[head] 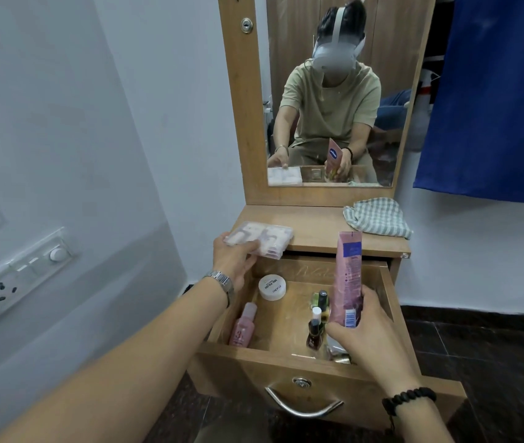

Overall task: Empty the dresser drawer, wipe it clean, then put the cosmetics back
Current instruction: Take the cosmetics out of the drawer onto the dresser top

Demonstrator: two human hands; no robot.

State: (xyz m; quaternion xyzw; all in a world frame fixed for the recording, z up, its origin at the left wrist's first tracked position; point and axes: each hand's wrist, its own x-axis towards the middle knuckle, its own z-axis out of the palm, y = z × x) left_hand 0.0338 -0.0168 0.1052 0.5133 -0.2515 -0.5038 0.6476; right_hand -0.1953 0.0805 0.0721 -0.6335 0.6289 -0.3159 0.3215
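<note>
The wooden dresser drawer (289, 362) stands pulled open below the dresser top (315, 225). My left hand (235, 254) grips a clear flat plastic case (265, 239) at the left edge of the dresser top. My right hand (366, 327) holds a tall pink tube (347, 276) upright above the drawer's right side. Inside the drawer lie a pink bottle (243, 326), a round white jar (272, 287), a dark nail polish bottle (314, 330) and a few small bottles (321, 298).
A checked cloth (377, 219) lies crumpled on the right of the dresser top. A mirror (334, 91) rises behind it. A white wall with a switch panel (20, 276) is on the left, dark floor tiles (494, 346) on the right.
</note>
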